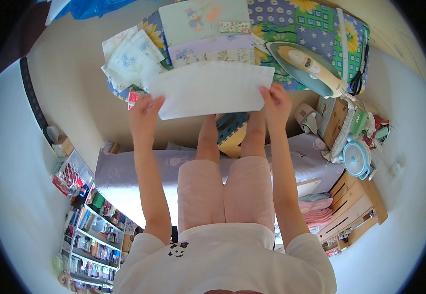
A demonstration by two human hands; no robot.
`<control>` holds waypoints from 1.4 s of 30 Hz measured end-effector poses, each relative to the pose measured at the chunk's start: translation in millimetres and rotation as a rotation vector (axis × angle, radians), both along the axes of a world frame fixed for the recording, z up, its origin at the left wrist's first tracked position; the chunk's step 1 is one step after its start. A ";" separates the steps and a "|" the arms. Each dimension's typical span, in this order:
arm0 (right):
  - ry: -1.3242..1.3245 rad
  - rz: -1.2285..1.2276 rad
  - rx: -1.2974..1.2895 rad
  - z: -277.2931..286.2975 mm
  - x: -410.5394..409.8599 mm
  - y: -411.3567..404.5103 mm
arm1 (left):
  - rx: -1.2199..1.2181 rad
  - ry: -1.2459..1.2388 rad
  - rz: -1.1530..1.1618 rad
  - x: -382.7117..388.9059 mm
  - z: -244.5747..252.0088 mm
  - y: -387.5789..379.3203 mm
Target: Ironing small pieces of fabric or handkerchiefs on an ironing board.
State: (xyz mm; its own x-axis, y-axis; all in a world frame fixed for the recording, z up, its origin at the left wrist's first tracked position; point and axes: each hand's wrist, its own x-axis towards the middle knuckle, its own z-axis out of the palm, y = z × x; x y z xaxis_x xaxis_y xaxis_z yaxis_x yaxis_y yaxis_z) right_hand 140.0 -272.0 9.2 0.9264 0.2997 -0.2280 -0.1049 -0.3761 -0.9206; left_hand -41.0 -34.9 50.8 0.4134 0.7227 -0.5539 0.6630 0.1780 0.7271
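Observation:
Between my two hands a white sheet, fabric or paper, (213, 90) is stretched out above my knees. My left hand (145, 108) pinches its left end, and my right hand (276, 103) pinches the right end near the corner. Beyond the sheet lies a patterned ironing board (316, 16). Pieced printed fabric (205, 40) is spread on it, partly covered by the sheet. A stack of folded floral cloths (130, 60) rests on the left. To the right, a green and cream steam iron (306, 66) lies on the board. A small red and white box (135, 98) is beside my left hand.
Black-handled scissors (357, 81) and a pale ruler-like strip (342, 44) are on the board's right side. A small blue fan (356, 158) stands at the right. Under my legs is a folding stool (233, 136). A bed with a purple cover (121, 169) is behind me.

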 end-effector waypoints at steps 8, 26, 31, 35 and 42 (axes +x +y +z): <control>0.196 0.022 0.208 80.4 -10.6 -48.4 | -0.109 -0.202 -0.031 -5.0 74.5 -3.0; -0.268 -0.647 0.232 0.4 262.1 -202.7 | 0.680 -0.636 -1.160 484.8 55.1 -161.7; -0.080 -0.461 -0.245 -50.6 261.3 -232.6 | 0.413 -0.602 -0.813 397.7 39.8 -135.9; -0.366 -0.488 -0.450 -36.9 246.9 -223.2 | 0.278 -0.460 -0.477 287.1 2.3 -73.3; -0.404 0.575 -0.232 65.7 200.0 -97.4 | 0.503 -0.074 -0.578 228.8 -38.4 -60.7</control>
